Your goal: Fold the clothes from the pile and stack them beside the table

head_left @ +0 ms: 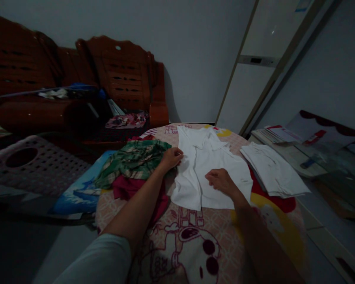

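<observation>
A white collared shirt lies spread on a round table, its collar at the far end and its front partly folded over. At its left edge, my left hand is closed, with thumb and fingers pinching the fabric. My right hand is over the right half of the shirt, its fingers curled together and no cloth visible in them. Left of the shirt lie a crumpled green plaid garment and, beneath it, a magenta cloth. A folded white garment stack lies on the right.
A patterned cloth covers the table. Behind on the left stands a carved wooden bench with items on it. A woven chair and a blue cushion are at left. At right is a glass-topped stand; a tall white cabinet-like unit stands behind.
</observation>
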`<state>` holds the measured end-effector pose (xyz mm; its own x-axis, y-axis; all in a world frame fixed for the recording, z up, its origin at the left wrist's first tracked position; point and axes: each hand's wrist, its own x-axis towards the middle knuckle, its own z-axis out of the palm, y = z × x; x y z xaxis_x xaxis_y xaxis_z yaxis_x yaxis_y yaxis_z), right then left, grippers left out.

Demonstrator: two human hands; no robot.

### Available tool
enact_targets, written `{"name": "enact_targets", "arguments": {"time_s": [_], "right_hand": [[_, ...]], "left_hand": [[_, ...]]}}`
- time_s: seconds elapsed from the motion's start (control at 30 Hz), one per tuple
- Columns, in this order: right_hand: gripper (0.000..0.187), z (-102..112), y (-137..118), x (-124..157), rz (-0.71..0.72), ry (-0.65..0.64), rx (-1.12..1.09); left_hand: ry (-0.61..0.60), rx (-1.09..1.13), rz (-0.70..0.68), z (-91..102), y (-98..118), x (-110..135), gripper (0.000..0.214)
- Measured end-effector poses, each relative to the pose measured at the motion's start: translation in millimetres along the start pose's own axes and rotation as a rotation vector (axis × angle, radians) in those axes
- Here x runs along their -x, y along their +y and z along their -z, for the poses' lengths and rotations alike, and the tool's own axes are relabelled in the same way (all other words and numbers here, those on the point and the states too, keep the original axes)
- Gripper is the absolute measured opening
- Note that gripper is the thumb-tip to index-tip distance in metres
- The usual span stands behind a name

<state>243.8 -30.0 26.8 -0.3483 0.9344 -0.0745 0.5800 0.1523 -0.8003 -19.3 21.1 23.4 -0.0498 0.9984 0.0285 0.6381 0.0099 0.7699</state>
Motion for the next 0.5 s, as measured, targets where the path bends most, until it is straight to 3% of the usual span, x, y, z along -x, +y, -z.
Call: {"name": "enact_targets", "arguments": {"time_s": [0.1, 0.17, 0.23, 0.33, 0.5], "right_hand": [[0.027, -22, -15, 0, 0.138, -0.146, 0.114], [0.024, -29, -18, 0, 0.183, -0.167, 0.179], [0.022, -31, -18, 0, 0.187, -0.18, 0.178], [0.022, -27, -12, 1, 0.144, -0.211, 0.066], [0.014, -25, -9, 2, 0.106, -0.239, 0.011]], "left_hand": [[-0.141, -0.174, -0.126, -31.1, 21, 14, 0.03], [-0.116, -0.377, -0.16, -46.1, 30, 19, 0.032], [-0.095, -0.482, -0.151, -48.8, 34, 18, 0.029], [-0.07, -0.444, -0.084, -23.5, 27, 7, 0.021], [0.161, -0.49, 0.056, 53.1, 2, -4, 0.022]]}}
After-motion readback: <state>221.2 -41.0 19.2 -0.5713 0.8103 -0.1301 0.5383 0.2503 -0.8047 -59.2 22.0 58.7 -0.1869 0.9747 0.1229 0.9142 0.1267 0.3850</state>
